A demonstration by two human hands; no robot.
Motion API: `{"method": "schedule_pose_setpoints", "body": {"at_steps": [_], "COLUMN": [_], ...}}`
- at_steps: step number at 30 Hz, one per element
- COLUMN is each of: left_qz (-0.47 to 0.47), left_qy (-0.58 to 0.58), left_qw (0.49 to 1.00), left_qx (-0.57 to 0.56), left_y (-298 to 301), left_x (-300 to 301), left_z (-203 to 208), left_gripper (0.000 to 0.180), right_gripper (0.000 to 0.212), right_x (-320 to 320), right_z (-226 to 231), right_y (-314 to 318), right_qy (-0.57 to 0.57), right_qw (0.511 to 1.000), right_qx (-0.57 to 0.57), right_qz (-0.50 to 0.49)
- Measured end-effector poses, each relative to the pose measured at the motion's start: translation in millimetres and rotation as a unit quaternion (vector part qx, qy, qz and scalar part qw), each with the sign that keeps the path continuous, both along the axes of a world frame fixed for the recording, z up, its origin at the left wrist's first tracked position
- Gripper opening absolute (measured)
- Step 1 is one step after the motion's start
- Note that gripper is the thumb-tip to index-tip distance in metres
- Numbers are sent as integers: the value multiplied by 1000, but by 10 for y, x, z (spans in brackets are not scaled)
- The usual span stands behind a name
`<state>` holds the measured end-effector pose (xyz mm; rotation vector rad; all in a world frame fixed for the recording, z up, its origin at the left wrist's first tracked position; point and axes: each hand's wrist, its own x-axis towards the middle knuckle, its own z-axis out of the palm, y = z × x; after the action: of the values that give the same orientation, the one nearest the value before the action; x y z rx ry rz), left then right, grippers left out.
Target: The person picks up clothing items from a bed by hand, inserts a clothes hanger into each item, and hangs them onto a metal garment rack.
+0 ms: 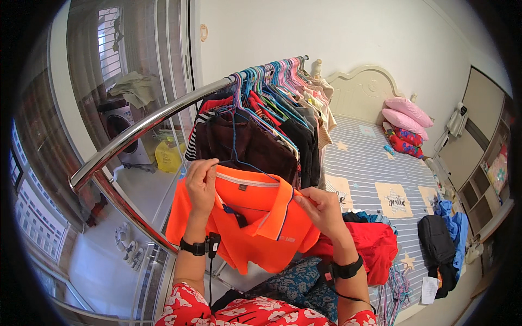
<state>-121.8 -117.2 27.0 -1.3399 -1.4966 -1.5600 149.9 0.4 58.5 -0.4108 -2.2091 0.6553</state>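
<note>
In front of the clothes rack (pixel 163 112), the left fingers (pixel 205 170) and right fingers (pixel 313 194) pinch closed on the orange polo shirt (pixel 250 236), spread between them.

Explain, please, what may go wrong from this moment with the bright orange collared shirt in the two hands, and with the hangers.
The bright orange collared shirt could slip off the thin blue hanger, since its neck opening gapes wide. The hanger might also catch on the dark brown garment close behind. At the near end of the striped bed, thin multicoloured hangers lie jumbled together, so they may tangle if one is pulled out.
</note>
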Motion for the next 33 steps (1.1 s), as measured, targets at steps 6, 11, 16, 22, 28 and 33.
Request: {"method": "schedule_pose_setpoints", "body": {"at_steps": [6,11,16,22,28,33], "left_qz": [106,-3,-39,-71,-69,-140], "left_qy": [39,-20,-23,17,54,48], "left_qw": [994,1000,999,996,994,982], "left_qx": [4,-20,-30,-50,-72,-118], "left_y": [165,364,529,648,727,773], "left_x": [93,172,248,433,725,1229], "left_z": [177,182,134,-50,-102,-333], "left_gripper": [48,50,52,57,63,53], "right_gripper": [17,21,20,21,29,41], "right_x": [-405,-828,-1115,-1152,-1071,-602], "right_z": [242,362,289,164,-41,-286], "right_y": [-57,106,283,255,357,233], "right_qy": [101,102,80,62,123,162], "right_qw": [991,990,992,991,982,976], "right_qx": [-90,-99,-75,-59,97,93], "right_qz": [-9,-25,-60,-101,-108,-111]}}
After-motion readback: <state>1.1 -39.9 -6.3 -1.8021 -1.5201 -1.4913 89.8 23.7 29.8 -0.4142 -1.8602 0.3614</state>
